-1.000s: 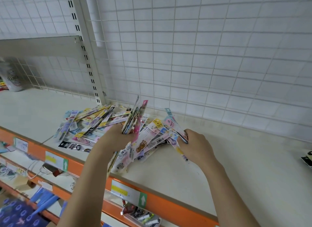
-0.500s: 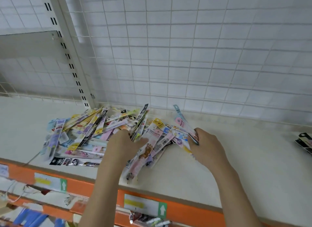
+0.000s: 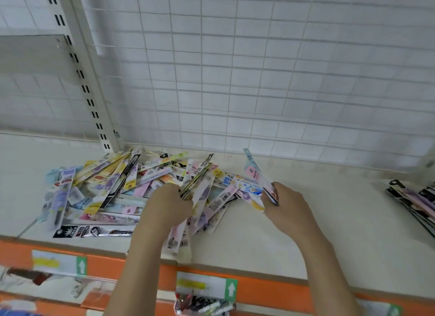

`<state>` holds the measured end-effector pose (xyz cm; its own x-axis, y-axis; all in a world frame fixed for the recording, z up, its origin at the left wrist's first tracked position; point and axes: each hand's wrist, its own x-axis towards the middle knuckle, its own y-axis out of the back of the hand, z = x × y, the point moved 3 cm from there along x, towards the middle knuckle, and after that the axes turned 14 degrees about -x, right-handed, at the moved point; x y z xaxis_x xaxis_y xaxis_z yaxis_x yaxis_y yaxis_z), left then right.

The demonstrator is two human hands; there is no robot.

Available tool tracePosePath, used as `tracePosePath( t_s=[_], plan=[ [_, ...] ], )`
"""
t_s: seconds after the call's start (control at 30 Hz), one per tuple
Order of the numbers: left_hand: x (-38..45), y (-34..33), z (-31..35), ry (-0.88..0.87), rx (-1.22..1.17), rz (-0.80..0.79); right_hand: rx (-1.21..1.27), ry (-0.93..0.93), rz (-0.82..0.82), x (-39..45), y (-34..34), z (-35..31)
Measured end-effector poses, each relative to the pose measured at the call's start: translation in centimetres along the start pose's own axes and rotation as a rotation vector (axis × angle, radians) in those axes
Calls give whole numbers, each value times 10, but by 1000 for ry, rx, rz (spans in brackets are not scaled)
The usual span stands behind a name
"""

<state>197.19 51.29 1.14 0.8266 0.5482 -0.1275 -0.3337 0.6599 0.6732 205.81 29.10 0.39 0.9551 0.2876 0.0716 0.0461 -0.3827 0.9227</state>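
The packets (image 3: 106, 193) lie heaped on the shelf (image 3: 329, 233). The left hand (image 3: 168, 205) grips a fanned bunch and the right hand (image 3: 288, 206) pinches a few, fingers curled round them. They look light, flat, glossy and slippery, so they are best squeezed mid-length.

The pile of packets (image 3: 113, 193) is a jumble of pastel pink, lilac, pale blue and yellow, with white barcode patches. At its near edge lies a black packet (image 3: 94, 231) with white graphics. The bundle (image 3: 200, 176) my left hand (image 3: 167, 207) grips is lilac and white with dark edges; the pink packet (image 3: 255, 174) my right hand (image 3: 289, 205) pinches is pink and pale blue. The shelf (image 3: 329, 221) is cream, its front edge (image 3: 270, 289) orange, with a white label (image 3: 207, 285) carrying a yellow patch and a green square with a white arrow. The back grid (image 3: 259, 68) is white. The stack at right (image 3: 414, 198) is black and lilac.
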Motion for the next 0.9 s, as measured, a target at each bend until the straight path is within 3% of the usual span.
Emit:
tracePosePath(
  t_s=[0.57, 0.77, 0.9],
  plan=[
    [-18, 28, -2, 11, -588, 202, -92, 28, -85, 48, 2, 1],
    [-15, 28, -6, 20, -536, 228, -210, 75, -197, 60, -1, 9],
    [-11, 25, -2, 4, -463, 214, -232, 56, -154, 64, 1, 16]
  ],
)
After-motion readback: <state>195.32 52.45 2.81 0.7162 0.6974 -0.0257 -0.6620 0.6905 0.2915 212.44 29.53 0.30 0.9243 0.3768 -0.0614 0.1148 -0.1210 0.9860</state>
